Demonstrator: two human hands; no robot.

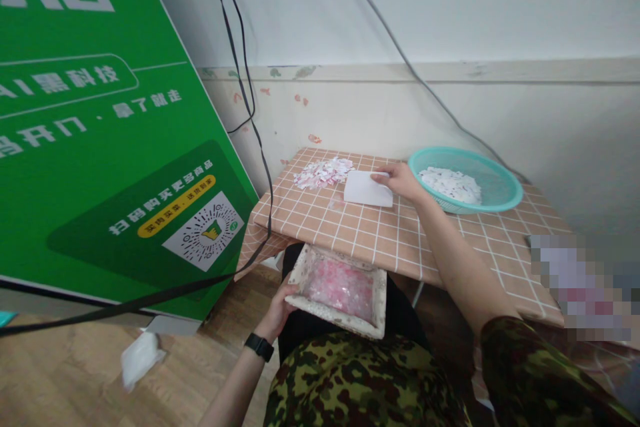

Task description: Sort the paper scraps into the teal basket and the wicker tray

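My left hand [281, 310] grips the left side of a whitish, speckled rectangular tray [333, 315], which rests at my lap below the table edge. Inside it lie pink and clear small pieces [343, 285], too fine to name. Over the table, my right hand [400, 181] pinches the right side of a white sheet of paper [369, 189]. A pile of white and pink paper pieces [325, 173] lies just left of that sheet. To the right of my right hand stands a turquoise plastic basket [493, 195] holding white pieces [451, 185].
A brown checked cloth [390, 240] covers the table against the wall. A large green sign panel [150, 147] stands at left, with a black cable [264, 147] hanging in front. A white plastic bag [141, 357] lies on the wooden floor. A blurred patch hides the right side.
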